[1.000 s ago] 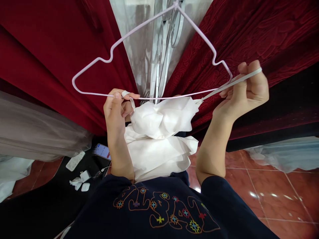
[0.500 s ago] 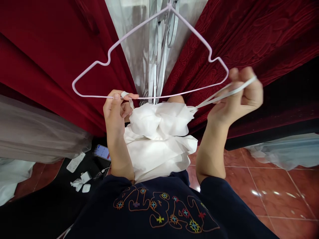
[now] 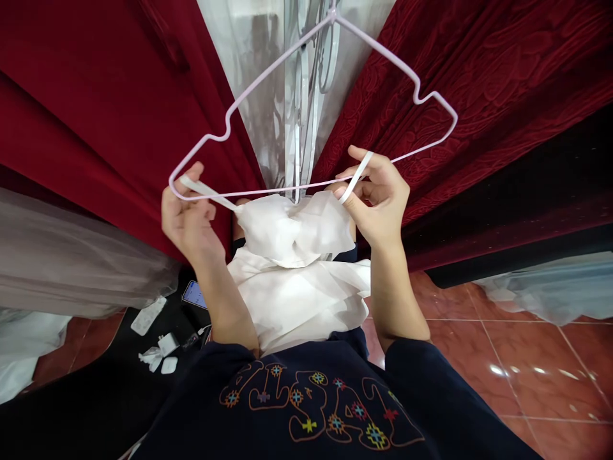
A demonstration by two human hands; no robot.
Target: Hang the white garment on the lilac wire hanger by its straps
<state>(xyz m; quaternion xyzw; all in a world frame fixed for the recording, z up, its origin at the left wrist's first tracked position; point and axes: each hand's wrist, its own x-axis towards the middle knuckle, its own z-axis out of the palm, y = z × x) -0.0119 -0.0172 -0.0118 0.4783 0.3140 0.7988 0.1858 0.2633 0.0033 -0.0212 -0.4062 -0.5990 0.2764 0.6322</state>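
A pale pink clothes hanger (image 3: pixel 268 71) stands tilted in front of me, above the white garment (image 3: pixel 294 236) bunched on my lap. My left hand (image 3: pixel 191 220), slightly blurred, is at the hanger's left corner. Fingers there hold a white strap (image 3: pixel 209 191) that runs down to the garment. At the bottom bar's right half, my right hand (image 3: pixel 380 198) has curled fingers. The other white strap (image 3: pixel 357 177) stretches between its index finger and thumb, and the bar passes behind that strap. The hanger's hook is cut off at the top.
Dark red curtains (image 3: pixel 105 96) hang on both sides of a white metal frame (image 3: pixel 297 108). On a black surface at left lie a phone (image 3: pixel 194 294), a white charger (image 3: pixel 167 344) and a small white case (image 3: pixel 169 365). Reddish floor tiles (image 3: pixel 522 358) show at right.
My right hand has moved left and inward from the hanger's right corner to its bottom bar. My left hand has moved out to the left corner, strap with it. The hanger has shifted right.
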